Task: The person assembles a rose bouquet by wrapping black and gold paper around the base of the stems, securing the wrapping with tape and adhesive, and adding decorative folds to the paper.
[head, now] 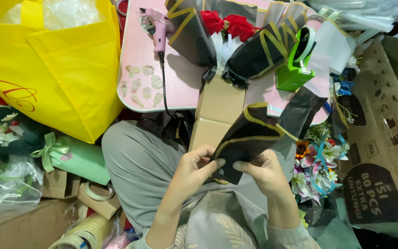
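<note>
Low in the frame's middle, both my hands, left hand (194,167) and right hand (263,171), pinch a folded black wrapping sheet (245,138) with gold edges over my lap; above, the pink tabletop (137,55) carries a glue gun (158,25).

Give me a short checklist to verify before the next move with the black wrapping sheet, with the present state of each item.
1. Both hands on the black gold-edged sheet: ok; left hand and right hand pinch its lower edge.
2. Sheet free of the cardboard piece behind it: cannot tell; they overlap in the view.
3. Pink glue gun away from the hands: ok; it lies on the pink table.
4. Glue gun hot or cold: cannot tell.
5. Green tape dispenser within sight: ok; on the table, right side.
6. Bouquet with red roses not under the hands: ok.
</note>
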